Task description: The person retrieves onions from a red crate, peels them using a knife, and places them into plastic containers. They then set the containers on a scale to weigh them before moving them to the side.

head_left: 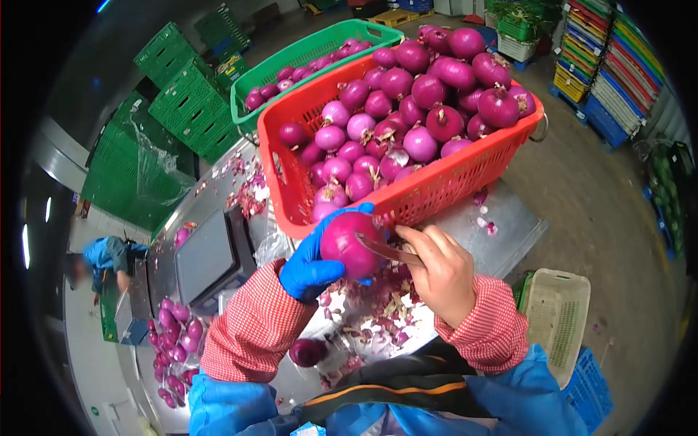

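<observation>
In a blue glove, my left hand (309,265) is wrapped round a large red onion (349,243), held above the metal table. My bare right hand (441,269) grips a small knife (389,251), its blade lying against the right side of that onion. The knife's handle is mostly hidden by my fingers. Just beyond my hands stands a red crate (429,200) heaped with red onions (396,83). Loose peelings (382,320) cover the table below my hands, and a dark red onion (307,352) lies near my left sleeve.
Left of my arm are a scale (207,254) and a pile of onions (171,341). A green crate (247,76) with onions sits behind the red one. A pale crate (556,320) stands low at right. Another person (109,261) works at far left.
</observation>
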A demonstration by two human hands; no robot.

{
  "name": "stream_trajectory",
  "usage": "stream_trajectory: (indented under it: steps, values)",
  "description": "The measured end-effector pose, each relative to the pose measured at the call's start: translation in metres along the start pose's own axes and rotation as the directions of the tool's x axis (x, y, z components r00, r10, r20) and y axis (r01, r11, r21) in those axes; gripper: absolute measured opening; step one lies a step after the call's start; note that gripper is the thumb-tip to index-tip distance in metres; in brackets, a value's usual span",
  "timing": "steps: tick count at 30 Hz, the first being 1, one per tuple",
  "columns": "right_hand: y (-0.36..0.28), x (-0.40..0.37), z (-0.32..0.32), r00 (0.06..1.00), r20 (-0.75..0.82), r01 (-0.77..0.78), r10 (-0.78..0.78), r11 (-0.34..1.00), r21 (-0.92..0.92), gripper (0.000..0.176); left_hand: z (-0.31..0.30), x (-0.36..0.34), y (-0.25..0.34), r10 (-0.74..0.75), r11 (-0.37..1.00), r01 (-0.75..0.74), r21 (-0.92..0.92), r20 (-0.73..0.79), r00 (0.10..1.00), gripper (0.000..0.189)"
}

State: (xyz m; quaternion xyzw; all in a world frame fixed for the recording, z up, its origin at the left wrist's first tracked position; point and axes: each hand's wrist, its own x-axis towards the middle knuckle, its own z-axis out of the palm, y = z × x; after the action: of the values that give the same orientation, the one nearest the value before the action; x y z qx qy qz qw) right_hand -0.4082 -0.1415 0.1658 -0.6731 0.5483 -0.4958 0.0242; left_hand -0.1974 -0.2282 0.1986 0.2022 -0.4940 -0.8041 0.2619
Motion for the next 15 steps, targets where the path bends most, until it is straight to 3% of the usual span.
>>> stream_trajectory:
  steps: [5,9,12,13,15]
  values:
    - [-0.016,-0.012,0.013,0.989,0.101,0.112,-0.106,0.992,-0.052,0.035,0.01,-0.044,-0.036,0.042,0.996,-0.045,-0.082,-0.038,0.998,0.098]
    - [0.008,-0.039,0.034,0.988,0.152,0.014,-0.001,0.997,-0.078,0.039,0.003,-0.066,-0.047,0.108,0.994,-0.108,0.012,-0.012,0.994,0.098]
    - [0.002,-0.051,0.026,0.988,0.153,-0.042,0.036,0.998,0.036,0.044,0.006,-0.072,-0.039,0.194,0.951,-0.174,0.254,-0.056,0.979,0.097]
    - [-0.004,-0.051,0.021,0.973,0.215,-0.113,0.079,0.982,0.152,0.049,0.005,-0.073,-0.041,0.101,0.976,-0.08,0.202,-0.095,0.99,0.096]
    - [-0.022,-0.044,0.01,0.922,0.353,-0.279,0.159,0.904,0.324,0.05,0.011,-0.069,-0.048,0.121,0.967,-0.052,0.248,-0.271,0.955,0.103]
